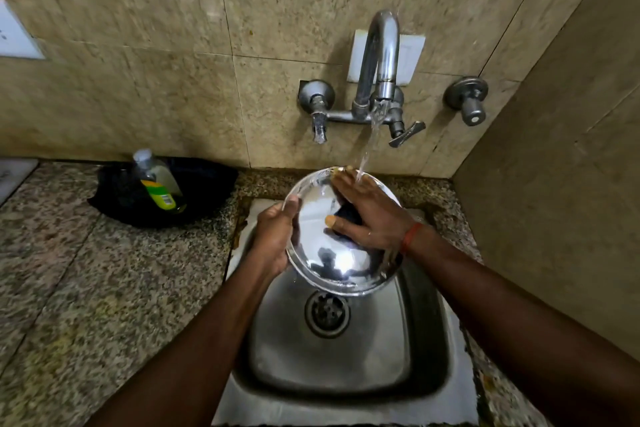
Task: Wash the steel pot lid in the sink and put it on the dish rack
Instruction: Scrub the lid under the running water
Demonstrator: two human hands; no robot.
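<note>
The round steel pot lid (332, 260) is held tilted over the steel sink (346, 357), its shiny face toward me. My left hand (273, 236) grips its left rim, thumb on the front. My right hand (367, 211) lies flat across the lid's upper face, covering a dark knob or pad beneath the palm. Water from the tap (381, 55) runs onto my right fingers and the lid's top edge. No dish rack is in view.
A dish soap bottle (157, 184) leans in a black bowl (194, 191) on the granite counter (86, 288) left of the sink. Tap valves (317, 97) (467, 99) stick out of the tiled wall. A side wall (554, 184) closes off the right.
</note>
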